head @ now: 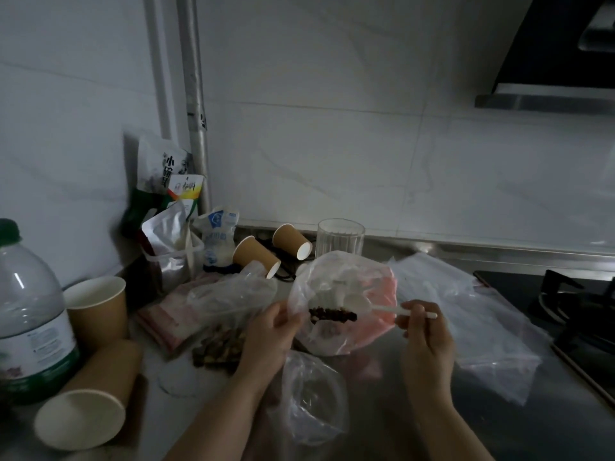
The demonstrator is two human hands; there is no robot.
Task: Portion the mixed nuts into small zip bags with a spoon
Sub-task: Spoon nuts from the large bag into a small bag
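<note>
Clear plastic, the bag (pixel 339 294) stood open above the counter (pixel 416 394), pinched at its edge by the left hand (pixel 269 334); nuts (pixel 332 315) lay inside. The right hand (pixel 426 337) gripped a white spoon (pixel 382 306) at its mouth.

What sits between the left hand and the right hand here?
In the head view, a clear bag with dark nuts hangs between left hand and right hand, which holds a white spoon.

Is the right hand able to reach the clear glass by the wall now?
Probably not yet: the right hand holds the white spoon, and the raised plastic bag stands between it and the glass.
</note>
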